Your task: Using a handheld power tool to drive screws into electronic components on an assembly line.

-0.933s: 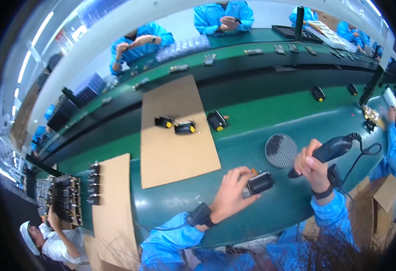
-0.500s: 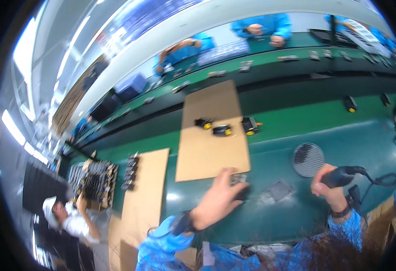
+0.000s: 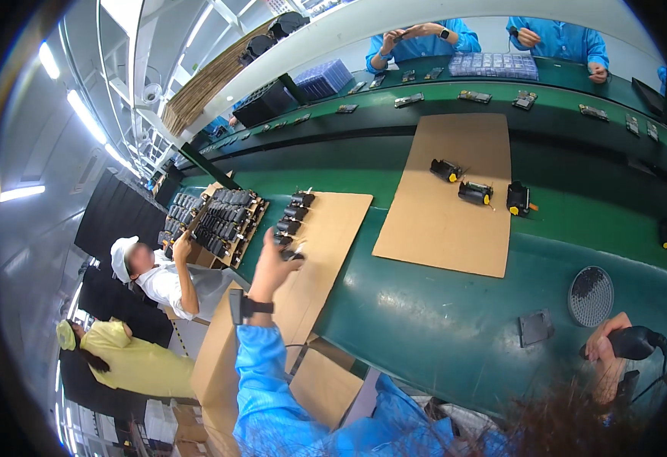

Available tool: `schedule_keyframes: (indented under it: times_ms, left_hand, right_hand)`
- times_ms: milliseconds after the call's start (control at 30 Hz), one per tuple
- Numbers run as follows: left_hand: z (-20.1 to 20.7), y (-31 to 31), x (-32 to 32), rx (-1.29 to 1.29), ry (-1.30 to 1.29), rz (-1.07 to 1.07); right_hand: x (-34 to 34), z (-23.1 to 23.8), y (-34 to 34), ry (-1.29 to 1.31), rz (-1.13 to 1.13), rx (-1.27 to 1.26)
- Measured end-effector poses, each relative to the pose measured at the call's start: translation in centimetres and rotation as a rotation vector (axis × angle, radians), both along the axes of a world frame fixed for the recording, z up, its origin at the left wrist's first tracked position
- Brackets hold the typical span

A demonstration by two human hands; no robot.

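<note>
Out at the left, my left hand [image 3: 271, 273] is closed on a small black module [image 3: 294, 254], thumb on one side and fingers on the other. It is at the near end of a row of similar black modules [image 3: 292, 213] on a cardboard sheet [image 3: 327, 251]. My right hand [image 3: 606, 349], low at the right, grips a black corded electric screwdriver [image 3: 632, 343]. Near that hand are a round grey dish [image 3: 598, 305] partly covered with small dark pieces and a square grey block [image 3: 535, 327].
Another cardboard sheet [image 3: 444, 236] carries black modules with yellow round parts [image 3: 474, 193]; one [image 3: 518, 199] sits at its right edge. A co-worker in white [image 3: 170, 278] stands left beside trays of black modules [image 3: 231, 221]. Circuit boards [image 3: 474, 97] line the raised shelf.
My left hand has swung left from the bench middle to the row of modules, carrying a module. My right hand still holds the screwdriver. The view has turned left.
</note>
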State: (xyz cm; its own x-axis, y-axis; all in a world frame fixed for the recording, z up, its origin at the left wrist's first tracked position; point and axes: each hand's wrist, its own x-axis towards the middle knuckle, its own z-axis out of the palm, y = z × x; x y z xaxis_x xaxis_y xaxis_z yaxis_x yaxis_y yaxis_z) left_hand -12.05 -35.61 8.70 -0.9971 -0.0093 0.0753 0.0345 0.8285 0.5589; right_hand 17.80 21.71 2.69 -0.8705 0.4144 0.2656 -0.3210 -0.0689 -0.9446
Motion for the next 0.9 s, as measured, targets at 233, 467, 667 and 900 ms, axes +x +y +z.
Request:
schedule_keyframes:
  times_ms: [233,467,667,900]
  left_hand:
    - [-9.4,-13.5,-5.1,-0.042,0.090,0.226]
    - [-11.5,-14.9,-8.2,0.010,0.221,0.275]
    - [-12.0,-14.0,-8.5,-0.165,0.248,0.307]
    - [-6.9,7.2,-4.3,0.048,0.419,-0.162]
  right_hand:
    - [-0.5,-0.7,0.6,0.019,0.000,0.017]
    - [-1.0,-1.1,0.4,0.049,0.032,0.013]
    - [0.1,-2.3,1.9,0.058,0.089,0.043]
    - [-0.5,-2.0,0.0,-0.108,-0.092,-0.005]
